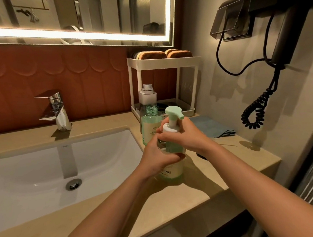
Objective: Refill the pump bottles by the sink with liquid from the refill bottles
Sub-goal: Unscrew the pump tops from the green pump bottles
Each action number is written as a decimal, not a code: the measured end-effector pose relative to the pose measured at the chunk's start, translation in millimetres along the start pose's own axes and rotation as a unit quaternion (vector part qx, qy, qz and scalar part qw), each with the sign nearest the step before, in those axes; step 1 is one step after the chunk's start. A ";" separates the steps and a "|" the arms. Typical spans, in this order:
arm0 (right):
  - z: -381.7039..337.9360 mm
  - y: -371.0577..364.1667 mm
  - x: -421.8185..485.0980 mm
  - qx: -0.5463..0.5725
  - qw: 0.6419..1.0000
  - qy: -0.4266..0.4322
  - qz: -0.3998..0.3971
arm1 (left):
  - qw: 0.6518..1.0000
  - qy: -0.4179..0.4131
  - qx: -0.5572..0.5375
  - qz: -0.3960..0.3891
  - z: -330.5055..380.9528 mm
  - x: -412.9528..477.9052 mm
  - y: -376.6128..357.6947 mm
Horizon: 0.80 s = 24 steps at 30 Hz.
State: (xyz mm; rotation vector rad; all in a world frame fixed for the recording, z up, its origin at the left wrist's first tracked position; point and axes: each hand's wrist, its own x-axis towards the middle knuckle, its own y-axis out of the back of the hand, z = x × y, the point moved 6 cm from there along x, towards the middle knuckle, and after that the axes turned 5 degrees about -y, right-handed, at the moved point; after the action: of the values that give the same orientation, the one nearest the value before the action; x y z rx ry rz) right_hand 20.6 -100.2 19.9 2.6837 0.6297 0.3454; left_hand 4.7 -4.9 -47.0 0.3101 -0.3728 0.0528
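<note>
A pump bottle (172, 171) with a cream label and pale green liquid stands on the beige counter right of the sink. My left hand (155, 153) grips its body. My right hand (183, 135) holds the white collar under the mint-green pump head (173, 112), which sits on the bottle's neck. Just behind stands an uncapped clear bottle of green liquid (150, 126) with a cream label. Behind that, an uncapped clear bottle (147, 95) with a white label stands by the rack.
The white sink basin (44, 172) with a chrome faucet (58, 110) lies to the left. A white two-tier rack (163, 64) holding sponges stands at the back. A blue cloth (211, 126) lies on the counter; a hair dryer cord (257, 111) hangs at right.
</note>
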 end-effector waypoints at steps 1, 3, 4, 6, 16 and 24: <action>-0.4 -0.1 0.5 0.009 1.000 0.004 -0.009 | 1.000 0.002 -0.002 -0.005 0.3 0.2 0.0; -0.9 1.0 1.9 0.018 0.999 0.013 -0.023 | 1.000 0.008 -0.007 -0.012 1.0 0.6 0.2; -0.9 1.4 3.2 0.020 0.999 0.019 -0.031 | 1.000 0.011 -0.008 -0.015 1.0 0.9 1.0; -0.3 0.6 4.9 0.028 0.998 0.030 -0.056 | 0.999 0.017 -0.019 -0.034 -0.1 1.6 1.4; 11.6 11.9 3.7 0.021 0.990 0.020 -0.138 | 0.999 -0.002 -0.041 -0.033 0.1 -2.4 -4.4; 10.2 33.8 -15.6 -0.005 0.999 0.037 -0.025 | 0.999 -0.022 -0.022 0.036 4.9 -11.6 -6.9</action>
State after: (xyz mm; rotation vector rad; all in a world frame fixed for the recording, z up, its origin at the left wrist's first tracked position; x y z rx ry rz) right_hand 23.0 -138.7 21.7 2.6505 0.7145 0.4347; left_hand -7.0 -12.8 -48.8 0.2549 -0.4275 0.1091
